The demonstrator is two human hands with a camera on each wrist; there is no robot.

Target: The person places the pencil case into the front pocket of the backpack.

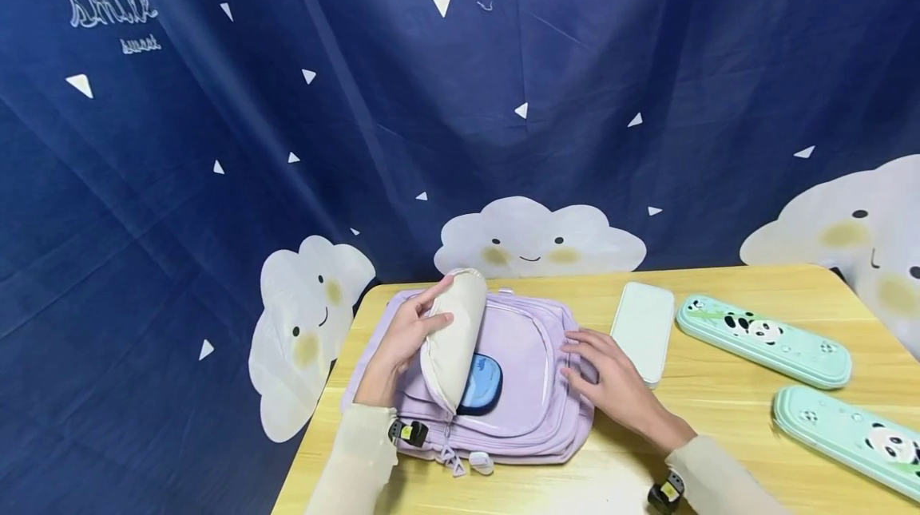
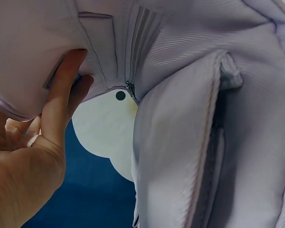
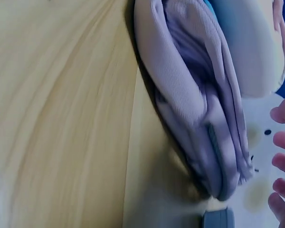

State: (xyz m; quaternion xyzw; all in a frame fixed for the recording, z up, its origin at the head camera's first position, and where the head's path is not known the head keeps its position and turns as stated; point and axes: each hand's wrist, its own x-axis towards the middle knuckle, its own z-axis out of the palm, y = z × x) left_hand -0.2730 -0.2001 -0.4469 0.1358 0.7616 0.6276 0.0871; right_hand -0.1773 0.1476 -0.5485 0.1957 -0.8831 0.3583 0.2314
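A lilac backpack (image 1: pixel 521 367) lies on the table. My left hand (image 1: pixel 410 335) grips a cream flap (image 1: pixel 460 331) and holds it raised, with the thumb on its face. A rounded blue patch (image 1: pixel 483 383) shows beside the flap's lower edge. In the left wrist view, the fingers of my left hand (image 2: pixel 47 128) bend against lilac fabric, and an inner pocket (image 2: pixel 180 147) stands to the right. My right hand (image 1: pixel 614 379) is at the bag's right side with fingers loosely spread, holding nothing. In the right wrist view its fingertips (image 3: pixel 284 164) stand apart from the bag (image 3: pixel 194 95).
A white rectangular box (image 1: pixel 643 331) lies right of the bag. Two mint panda cases, a far one (image 1: pixel 765 339) and a near one (image 1: pixel 851 435), lie farther right on the wooden table (image 1: pixel 575 491). A dark blue cloud-print curtain (image 1: pixel 460 140) hangs behind. Zipper pulls (image 1: pixel 451 459) dangle at the bag's front.
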